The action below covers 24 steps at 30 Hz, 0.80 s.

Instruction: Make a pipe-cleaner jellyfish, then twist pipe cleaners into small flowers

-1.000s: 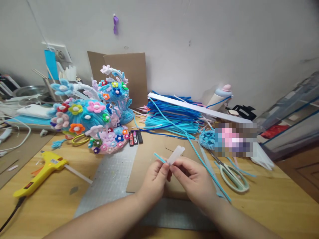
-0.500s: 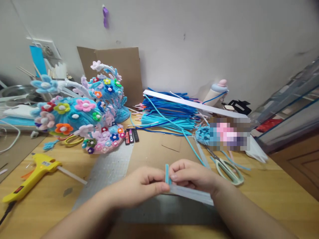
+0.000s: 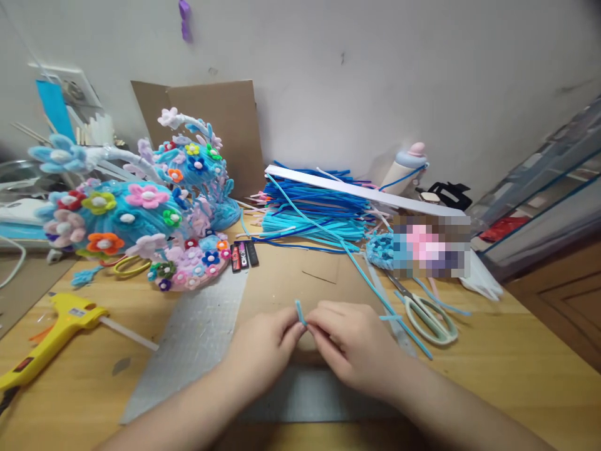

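Note:
Over the cardboard sheet point(image 3: 282, 282) my left hand point(image 3: 263, 341) and my right hand point(image 3: 352, 341) meet, thumbs and forefingers pinched together. Between their fingertips is a light blue pipe cleaner point(image 3: 299, 309), its short end poking up and bent at the fingers. The rest of it is hidden by my hands. Right of my right hand, another short light blue length point(image 3: 390, 317) shows; I cannot tell whether it is the same piece. A long light blue pipe cleaner point(image 3: 366, 279) lies close by, running from the pile toward the scissors point(image 3: 429, 319).
A pile of blue pipe cleaners point(image 3: 314, 203) lies at the back under a white strip point(image 3: 366, 191). Flower-covered blue pipe-cleaner pieces point(image 3: 126, 213) stand at the left, with a yellow glue gun point(image 3: 70, 326) before them. A bottle point(image 3: 406, 166) stands at the back right.
The pale strip under my right hand no longer shows. The upright light blue piece is now a short bent end between both hands' fingertips. My view has shifted slightly.

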Each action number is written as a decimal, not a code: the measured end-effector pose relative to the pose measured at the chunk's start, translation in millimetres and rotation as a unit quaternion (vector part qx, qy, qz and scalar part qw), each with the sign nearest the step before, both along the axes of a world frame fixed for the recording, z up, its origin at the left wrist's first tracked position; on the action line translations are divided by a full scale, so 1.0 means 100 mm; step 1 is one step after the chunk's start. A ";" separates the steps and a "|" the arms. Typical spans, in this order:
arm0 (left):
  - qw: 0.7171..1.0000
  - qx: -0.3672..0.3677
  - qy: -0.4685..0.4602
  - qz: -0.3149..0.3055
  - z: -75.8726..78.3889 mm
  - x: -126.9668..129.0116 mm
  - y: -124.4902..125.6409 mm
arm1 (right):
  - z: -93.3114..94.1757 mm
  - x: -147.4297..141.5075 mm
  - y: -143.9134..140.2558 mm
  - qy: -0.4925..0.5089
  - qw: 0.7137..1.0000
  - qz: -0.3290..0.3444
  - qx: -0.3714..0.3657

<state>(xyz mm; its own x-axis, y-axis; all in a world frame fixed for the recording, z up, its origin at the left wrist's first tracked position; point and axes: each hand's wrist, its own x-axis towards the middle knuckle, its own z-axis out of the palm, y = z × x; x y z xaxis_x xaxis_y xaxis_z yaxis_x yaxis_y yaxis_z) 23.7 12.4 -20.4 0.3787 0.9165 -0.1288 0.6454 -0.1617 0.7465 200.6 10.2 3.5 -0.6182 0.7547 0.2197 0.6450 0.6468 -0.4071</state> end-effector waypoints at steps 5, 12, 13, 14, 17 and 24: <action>0.962 -0.112 -0.240 0.062 -0.05 0.03 0.07 | -0.04 0.00 0.02 0.116 0.992 -0.041 -0.003; 0.884 -0.271 -0.368 0.095 0.07 0.04 0.03 | -0.07 -0.04 0.02 0.134 0.991 -0.018 -0.007; 0.877 -0.282 -0.379 0.093 0.10 0.03 0.03 | -0.07 -0.03 0.03 0.145 0.989 -0.016 -0.019; 0.870 -0.294 -0.386 0.087 0.12 0.01 0.04 | -0.07 -0.03 0.05 0.161 0.986 -0.018 -0.042; 0.869 -0.320 -0.375 0.030 0.19 -0.09 0.07 | -0.03 0.02 0.12 0.227 0.956 -0.019 -0.187; 0.928 -0.285 -0.102 -0.217 0.27 -0.24 0.04 | -0.05 0.09 0.23 0.127 0.828 0.085 -0.539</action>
